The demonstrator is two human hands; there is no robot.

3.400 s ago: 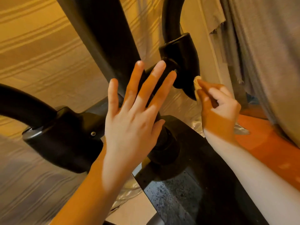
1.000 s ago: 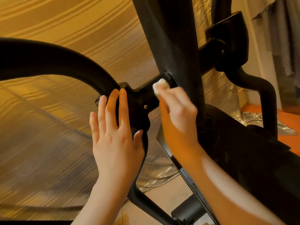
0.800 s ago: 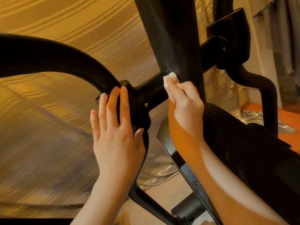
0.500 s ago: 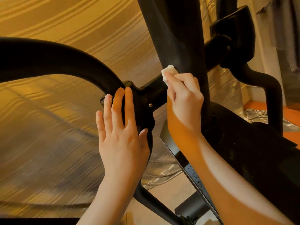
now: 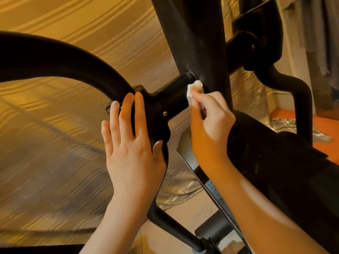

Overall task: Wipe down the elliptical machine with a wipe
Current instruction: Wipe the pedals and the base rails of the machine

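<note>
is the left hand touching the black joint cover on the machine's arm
Touching. The head view shows the left hand flat on the black joint cover, straight fingers across its face and the thumb on its lower edge.

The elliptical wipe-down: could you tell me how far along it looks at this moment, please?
Done: nothing here reads as clearly finished. In hand: the right hand pinches a small white wipe against the joint where the short pivot bar meets the upright post, while the left hand rests flat on the arm bracket. Left: specks still show on the lower frame, and the curved handle isn't being wiped.
</note>
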